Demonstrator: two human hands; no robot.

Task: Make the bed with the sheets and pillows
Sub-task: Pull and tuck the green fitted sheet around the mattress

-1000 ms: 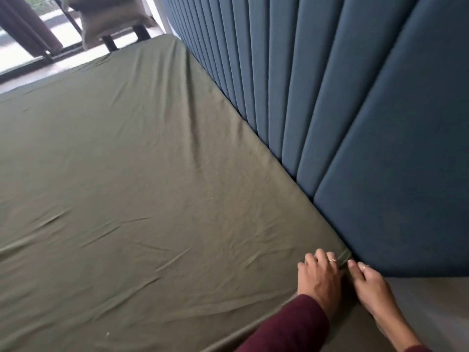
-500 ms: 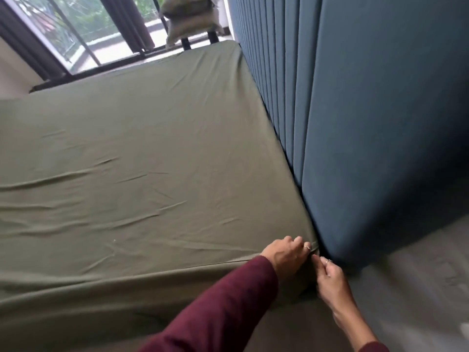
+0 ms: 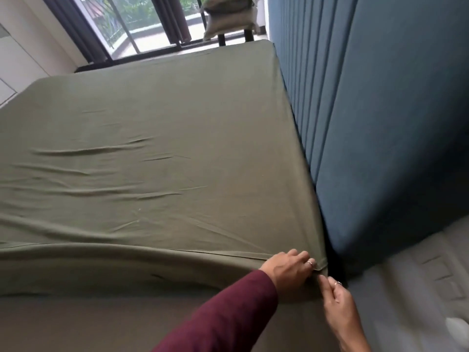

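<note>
Sheet (image 3: 157, 153) olive, spread over whole bed, some creases mid-left, near edge draped down the side. Both hands at near corner next to blue headboard (image 3: 380, 123). Left hand (image 3: 289, 269) fingers curled, pinching sheet corner on top. Right hand (image 3: 338, 304) just below it, fingertips gripping the same corner hem. Pillows (image 3: 228, 16) stacked on chair by window (image 3: 142, 19), far end.

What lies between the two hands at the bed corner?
Head view: only a fold of the green sheet, pinched between left hand and right hand.
</note>
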